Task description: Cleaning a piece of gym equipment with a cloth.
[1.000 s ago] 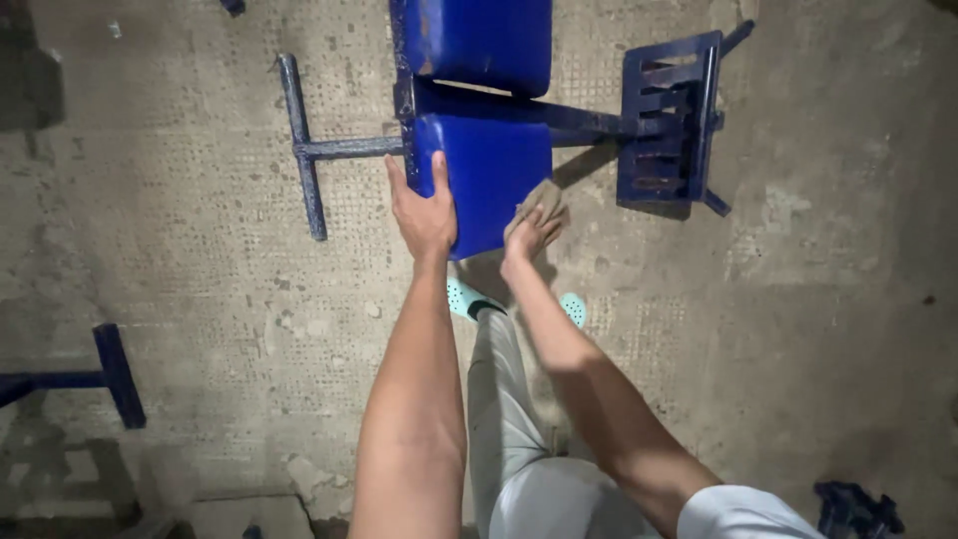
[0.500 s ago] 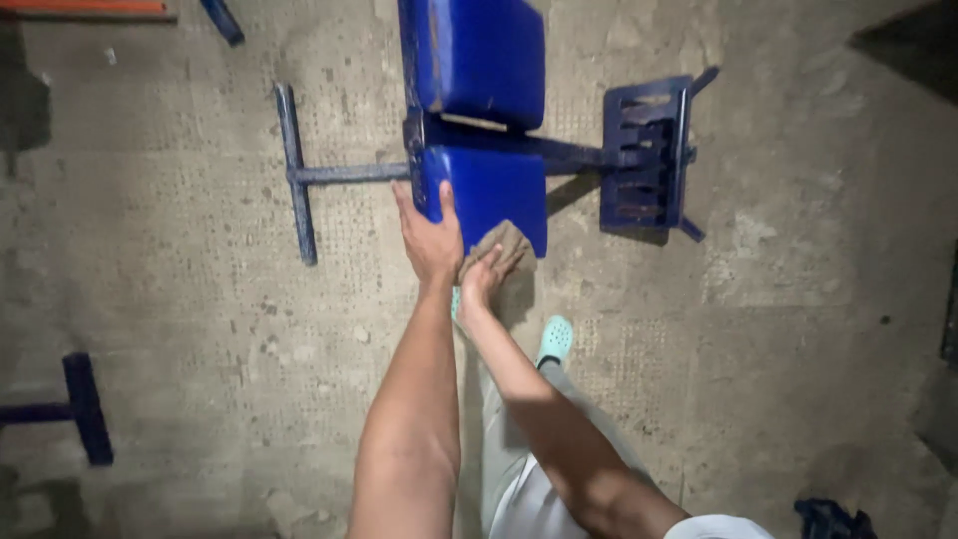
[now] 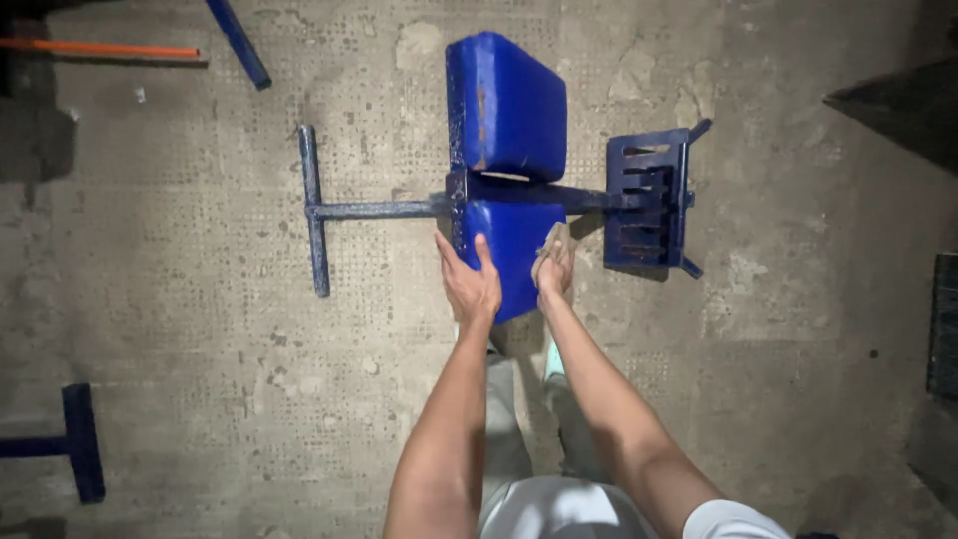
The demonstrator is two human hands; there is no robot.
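Note:
A blue padded bench stands on the concrete floor below me, with a near seat pad and a far back pad on a blue metal frame. My left hand rests flat on the left edge of the seat pad, thumb on top. At the pad's right edge my right hand presses a brownish cloth against the side. My legs in light trousers show under my arms.
A blue slotted rack is joined to the bench's right side. A blue T-shaped foot sticks out left. Another blue frame piece lies at lower left, an orange bar at top left, a dark object at right.
My right hand with the cloth has moved from the seat pad's near corner to its right edge. The view has shifted, so the bench sits lower in the frame. My left hand stays on the pad.

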